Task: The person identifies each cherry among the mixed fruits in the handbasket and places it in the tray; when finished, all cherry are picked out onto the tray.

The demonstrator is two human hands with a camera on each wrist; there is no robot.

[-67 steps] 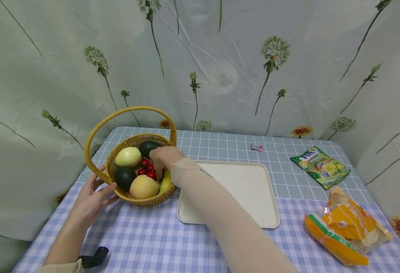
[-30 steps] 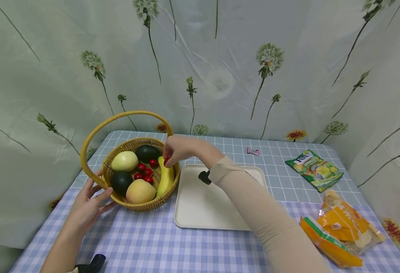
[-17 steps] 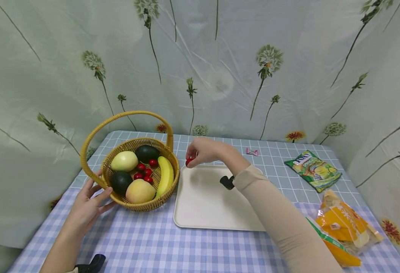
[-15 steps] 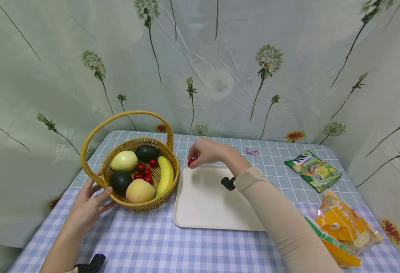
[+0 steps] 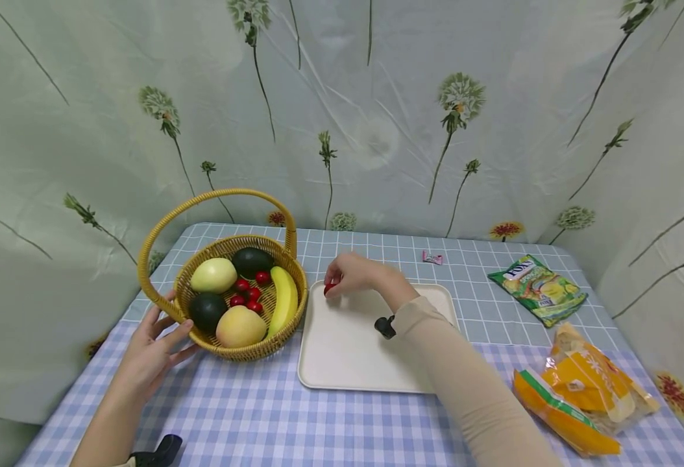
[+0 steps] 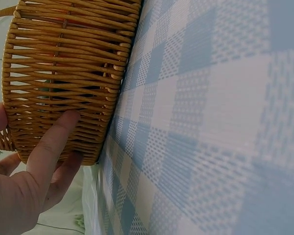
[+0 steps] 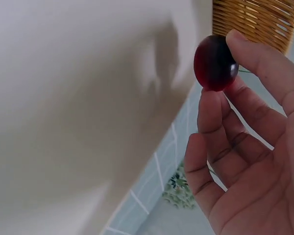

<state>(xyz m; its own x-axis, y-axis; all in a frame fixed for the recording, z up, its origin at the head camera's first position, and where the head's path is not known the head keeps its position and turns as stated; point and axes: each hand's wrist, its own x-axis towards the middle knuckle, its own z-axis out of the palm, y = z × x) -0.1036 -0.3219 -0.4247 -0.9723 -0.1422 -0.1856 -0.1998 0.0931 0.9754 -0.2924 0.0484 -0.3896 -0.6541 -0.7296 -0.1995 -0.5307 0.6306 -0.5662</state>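
Observation:
My right hand (image 5: 355,272) pinches a glossy, oval, dark red cherry tomato (image 7: 215,63) between thumb and fingertips, over the back left corner of the white tray (image 5: 342,357). Its other fingers curve loosely below. My left hand (image 5: 150,350) rests against the left side of the yellow wicker basket (image 5: 248,354), at the foot of its arched handle; in the left wrist view its straight fingers lie on the weave. Inside are a banana (image 5: 283,301), a peach (image 5: 241,326), a pale green fruit (image 5: 213,275), two dark green avocados (image 5: 252,262) and several more cherry tomatoes (image 5: 253,294).
A small pink wrapped sweet (image 5: 432,257) lies behind the tray. To the right are a green Fox's candy bag (image 5: 537,288) and a crumpled orange packet (image 5: 587,389). Checked cloth (image 5: 248,415) covers the table; a flower-patterned curtain (image 5: 377,117) hangs behind.
My right hand has come out of the basket with a cherry tomato, moved right over the tray and come down a little. The left hand has kept its place on the basket.

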